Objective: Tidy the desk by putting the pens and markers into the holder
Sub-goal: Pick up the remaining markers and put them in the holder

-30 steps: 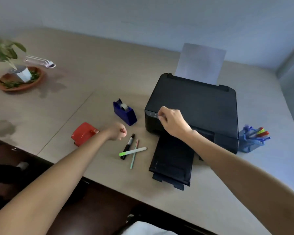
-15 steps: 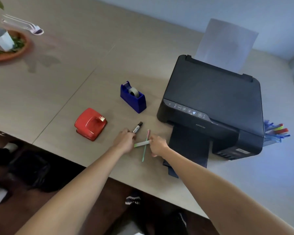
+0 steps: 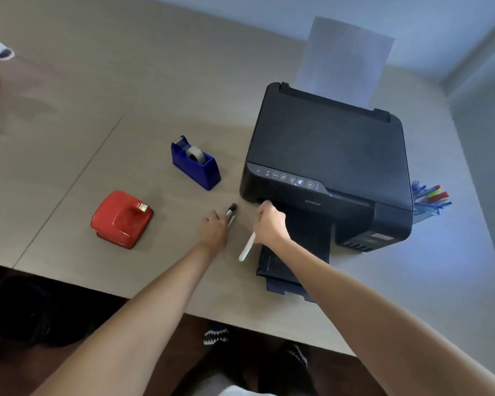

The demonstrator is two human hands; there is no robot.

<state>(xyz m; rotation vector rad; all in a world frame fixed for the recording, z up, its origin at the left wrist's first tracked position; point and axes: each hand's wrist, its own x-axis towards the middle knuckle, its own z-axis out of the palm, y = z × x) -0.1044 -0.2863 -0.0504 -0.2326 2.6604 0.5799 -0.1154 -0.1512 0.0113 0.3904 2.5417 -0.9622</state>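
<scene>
- While the right hand (image 3: pixel 269 224) grips the white pen (image 3: pixel 247 247), axis toward the desk's near edge
- Left hand (image 3: pixel 214 228) pinches the black marker (image 3: pixel 231 212)
- Holder (image 3: pixel 426 205): far right, nearer the right hand

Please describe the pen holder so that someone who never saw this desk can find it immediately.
Find the large black printer on the desk. On the printer's far right side, touching it and partly hidden behind its corner, stands the pen holder, a blue see-through cup. It is the only container with red, green and blue pens sticking out.
</scene>
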